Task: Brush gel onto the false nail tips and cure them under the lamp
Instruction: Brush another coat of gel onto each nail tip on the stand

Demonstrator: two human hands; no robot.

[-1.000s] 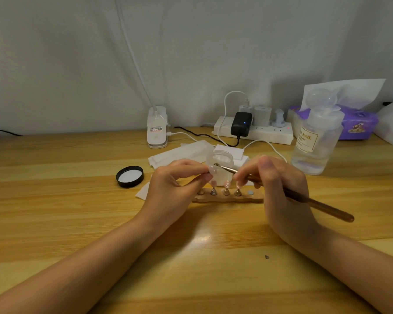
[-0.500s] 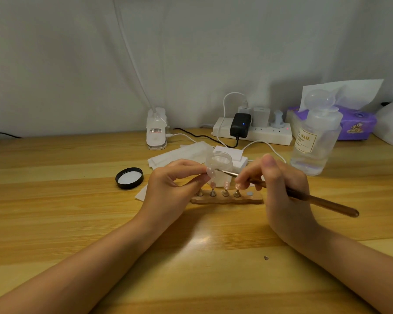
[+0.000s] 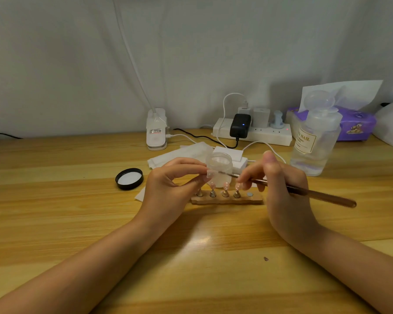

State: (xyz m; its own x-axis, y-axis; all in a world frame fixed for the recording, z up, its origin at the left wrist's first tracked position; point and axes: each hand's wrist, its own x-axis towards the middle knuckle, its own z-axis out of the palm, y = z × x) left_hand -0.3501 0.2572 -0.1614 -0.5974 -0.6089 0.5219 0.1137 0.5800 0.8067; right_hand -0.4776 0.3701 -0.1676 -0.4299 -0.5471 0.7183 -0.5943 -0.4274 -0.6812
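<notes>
At the far left of the work area a black lid (image 3: 129,178) is lying on the wooden table (image 3: 55,211), white liner up. Just right of it the left hand (image 3: 168,186) is pinching a single clear nail tip (image 3: 210,174) between thumb and forefinger, holding it up in front of an open gel jar (image 3: 219,165). Below and nearer, a wooden stand (image 3: 227,199) is carrying more tips on small metal pegs, with one peg spot at its right end sitting bare. The right hand (image 3: 279,184) is gripping a brush (image 3: 304,192) like a pen, its fine point reaching left to touch the held tip. At the far right a clear bottle (image 3: 313,146) is standing.

The tip looks featherlight, thin and springy, and probably slick once wet, so it is best pinched by its edges or base, keeping the fingers off the coated face.
</notes>
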